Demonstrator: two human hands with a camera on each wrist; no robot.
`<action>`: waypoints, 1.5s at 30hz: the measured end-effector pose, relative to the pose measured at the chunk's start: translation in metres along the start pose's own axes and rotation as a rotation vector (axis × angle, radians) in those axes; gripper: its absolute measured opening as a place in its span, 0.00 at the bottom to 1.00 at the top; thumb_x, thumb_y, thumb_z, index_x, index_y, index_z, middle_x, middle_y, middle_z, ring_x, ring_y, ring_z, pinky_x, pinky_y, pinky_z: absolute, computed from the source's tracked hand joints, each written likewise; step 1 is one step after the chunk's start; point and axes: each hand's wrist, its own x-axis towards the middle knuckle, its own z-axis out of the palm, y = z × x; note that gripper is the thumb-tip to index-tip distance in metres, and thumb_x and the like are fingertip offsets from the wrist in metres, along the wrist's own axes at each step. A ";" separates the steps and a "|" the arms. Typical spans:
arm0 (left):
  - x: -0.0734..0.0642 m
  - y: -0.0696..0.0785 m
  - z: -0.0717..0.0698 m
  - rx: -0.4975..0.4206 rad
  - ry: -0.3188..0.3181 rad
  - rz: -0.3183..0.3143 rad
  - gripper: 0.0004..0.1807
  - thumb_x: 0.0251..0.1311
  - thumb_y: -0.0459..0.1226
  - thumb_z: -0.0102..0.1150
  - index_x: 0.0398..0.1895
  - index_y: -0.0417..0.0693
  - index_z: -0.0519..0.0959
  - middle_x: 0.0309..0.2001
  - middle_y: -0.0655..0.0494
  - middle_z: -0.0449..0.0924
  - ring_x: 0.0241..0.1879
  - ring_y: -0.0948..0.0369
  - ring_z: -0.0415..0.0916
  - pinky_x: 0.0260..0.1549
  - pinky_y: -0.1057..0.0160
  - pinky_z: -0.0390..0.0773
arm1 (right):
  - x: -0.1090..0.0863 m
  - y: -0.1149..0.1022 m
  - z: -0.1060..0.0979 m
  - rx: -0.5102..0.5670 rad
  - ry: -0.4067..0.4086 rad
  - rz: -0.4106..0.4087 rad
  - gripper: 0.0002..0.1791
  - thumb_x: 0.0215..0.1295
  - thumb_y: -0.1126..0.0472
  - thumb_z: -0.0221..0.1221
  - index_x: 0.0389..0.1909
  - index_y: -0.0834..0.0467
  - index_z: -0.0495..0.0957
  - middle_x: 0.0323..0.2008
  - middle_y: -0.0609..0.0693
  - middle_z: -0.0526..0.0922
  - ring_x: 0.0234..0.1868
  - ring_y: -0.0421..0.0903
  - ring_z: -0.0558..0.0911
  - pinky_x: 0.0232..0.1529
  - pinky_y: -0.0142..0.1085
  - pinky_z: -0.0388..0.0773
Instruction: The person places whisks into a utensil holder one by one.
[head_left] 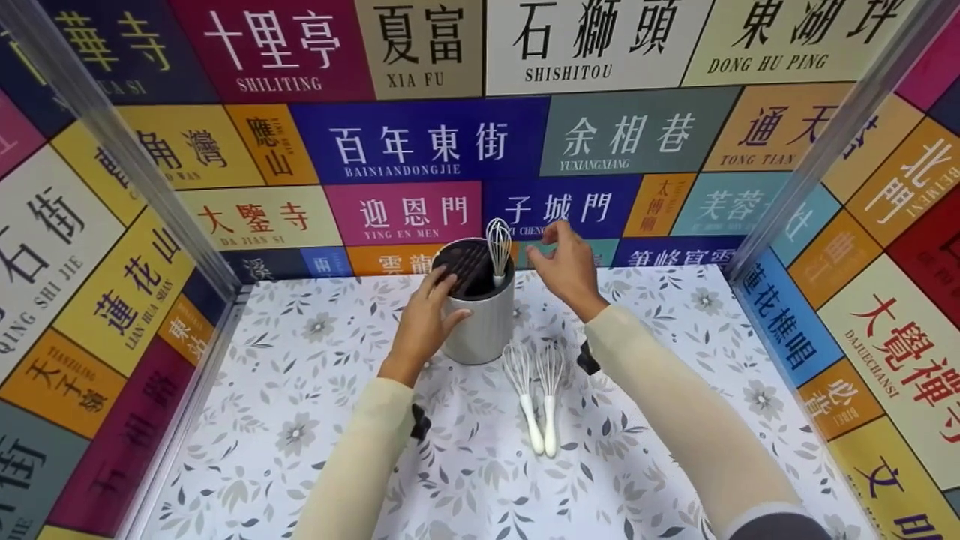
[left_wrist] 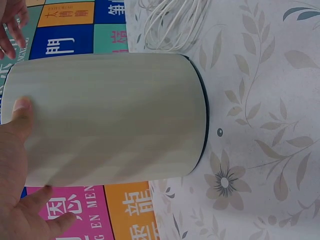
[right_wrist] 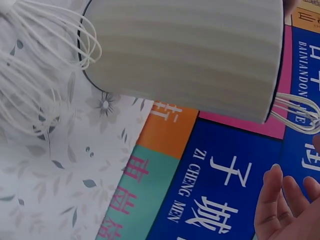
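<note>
A grey-white oval utensil holder (head_left: pixel 481 326) with a dark slotted top stands upright at the back of the table. One small wire whisk (head_left: pixel 499 244) is in its right part, wires up. My left hand (head_left: pixel 421 319) grips the holder's left side near the rim, its thumb across the front wall in the left wrist view. Just right of the whisk's wires, my right hand (head_left: pixel 562 262) is raised with loosely bent fingers and holds nothing. Two more whisks with white handles, a left one (head_left: pixel 527 397) and a right one (head_left: pixel 550 397), lie side by side before the holder.
The table (head_left: pixel 300 360) wears a white cloth with grey flowers and leaves. Close behind it rises a wall (head_left: pixel 420 142) of coloured signs, with similar panels at both sides. Metal posts (head_left: pixel 142 150) stand at the back corners.
</note>
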 end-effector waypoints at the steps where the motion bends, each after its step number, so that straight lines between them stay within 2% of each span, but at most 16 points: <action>1: 0.000 0.000 0.000 0.000 0.000 -0.001 0.38 0.63 0.54 0.66 0.74 0.51 0.70 0.78 0.50 0.61 0.72 0.46 0.67 0.72 0.47 0.67 | -0.001 0.000 -0.004 0.006 0.000 -0.010 0.20 0.66 0.48 0.64 0.51 0.54 0.74 0.46 0.52 0.85 0.40 0.51 0.85 0.44 0.47 0.80; 8: 0.001 -0.001 0.002 -0.006 0.006 0.008 0.38 0.63 0.54 0.66 0.74 0.50 0.70 0.78 0.50 0.61 0.72 0.46 0.67 0.73 0.48 0.67 | -0.023 0.013 -0.021 -0.037 -0.036 -0.059 0.24 0.69 0.45 0.62 0.59 0.51 0.71 0.36 0.48 0.85 0.32 0.48 0.84 0.36 0.47 0.81; 15: 0.001 0.000 0.002 -0.005 -0.005 -0.006 0.38 0.64 0.54 0.65 0.74 0.51 0.70 0.78 0.51 0.60 0.73 0.47 0.67 0.73 0.48 0.67 | -0.057 0.037 -0.024 -0.080 -0.103 -0.055 0.26 0.70 0.43 0.61 0.60 0.52 0.70 0.30 0.48 0.84 0.20 0.45 0.79 0.24 0.42 0.75; 32: -0.001 -0.001 0.002 -0.020 0.001 0.002 0.38 0.64 0.54 0.65 0.75 0.51 0.69 0.78 0.51 0.60 0.73 0.46 0.67 0.72 0.47 0.67 | -0.139 0.101 0.006 -0.093 -0.255 0.113 0.34 0.67 0.41 0.64 0.63 0.59 0.68 0.27 0.49 0.83 0.20 0.42 0.77 0.26 0.38 0.74; 37: 0.000 -0.001 0.003 -0.023 0.014 0.008 0.38 0.64 0.53 0.66 0.74 0.51 0.70 0.78 0.51 0.61 0.72 0.46 0.67 0.72 0.47 0.67 | -0.155 0.111 0.016 -0.087 -0.293 0.160 0.35 0.66 0.42 0.66 0.63 0.60 0.68 0.25 0.47 0.83 0.20 0.41 0.77 0.27 0.38 0.76; 45: 0.000 -0.001 0.003 -0.012 0.013 0.003 0.38 0.64 0.54 0.66 0.74 0.51 0.70 0.78 0.51 0.61 0.72 0.46 0.67 0.72 0.47 0.68 | -0.169 0.118 0.029 -0.078 -0.313 0.218 0.34 0.64 0.43 0.68 0.62 0.60 0.69 0.23 0.45 0.83 0.17 0.41 0.77 0.22 0.36 0.75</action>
